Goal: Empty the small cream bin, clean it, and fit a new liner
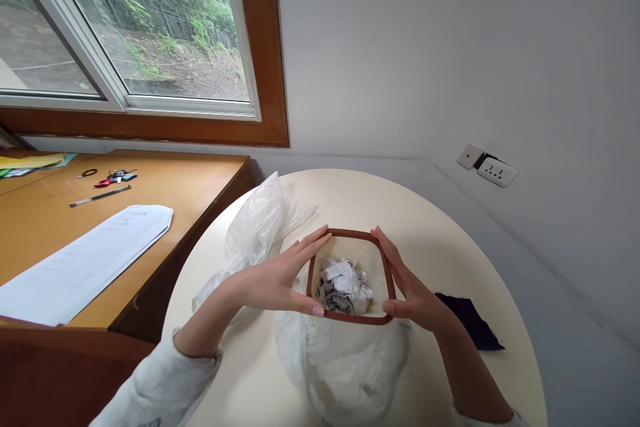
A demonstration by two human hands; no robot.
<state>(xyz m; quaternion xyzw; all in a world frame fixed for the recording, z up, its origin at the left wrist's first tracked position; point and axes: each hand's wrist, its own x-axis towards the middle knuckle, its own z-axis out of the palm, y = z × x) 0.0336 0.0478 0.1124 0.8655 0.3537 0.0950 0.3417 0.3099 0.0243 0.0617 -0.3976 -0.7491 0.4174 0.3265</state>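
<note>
A small square bin (360, 231) with a brown rim and cream inner walls stands at the middle of the round table. Crumpled white and grey paper (345, 283) lies inside it. My left hand (285, 273) holds the rim's left side, fingers along the back corner and thumb at the front. On the right side, my right hand (407, 287) grips the rim the same way. Just in front of the bin lies a translucent plastic bag (350, 373) with pale contents I cannot make out. Another crumpled clear plastic bag (255, 227) lies beyond my left hand.
A dark cloth (470, 320) rests on the round table (490, 273) behind my right forearm. At left, a wooden desk (200, 180) carries paper sheets (95, 260), a pen (100, 196) and keys (117, 177). The wall has a socket (497, 171).
</note>
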